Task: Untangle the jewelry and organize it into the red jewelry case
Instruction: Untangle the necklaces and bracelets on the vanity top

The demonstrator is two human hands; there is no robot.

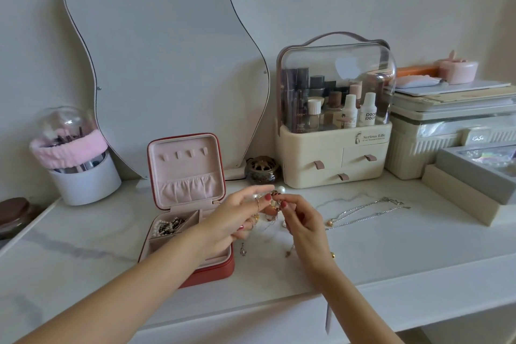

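From the head view, I hold the tangled jewelry (275, 205) up off the table (391, 246), just in front of the open red jewelry case (192, 232). My left hand (240, 220) pinches one side of the knot and my right hand (300, 220) pinches the other, fingertips almost meeting around a cluster of thin chains, gold bits and a white pearl (280, 190). Loose ends and small pendants dangle below my hands, close to the tabletop.

I judge this bundle very light and limp, and the fine chains easy to kink or snap if I tug. The beads look smooth and slippery, so I would rather take hold at a clasp or pendant than on bare chain, and tease loops apart gently.

A silver necklace (365, 211) lies stretched out to my right, well apart from the knot. One compartment of the case already holds a beaded piece (167, 226).

The surface is pale, marble-patterned and smooth. Behind stand a wavy mirror (164, 64), a cosmetics organizer (335, 153), a brush holder (81, 170), and stacked boxes (446, 134) at far right.
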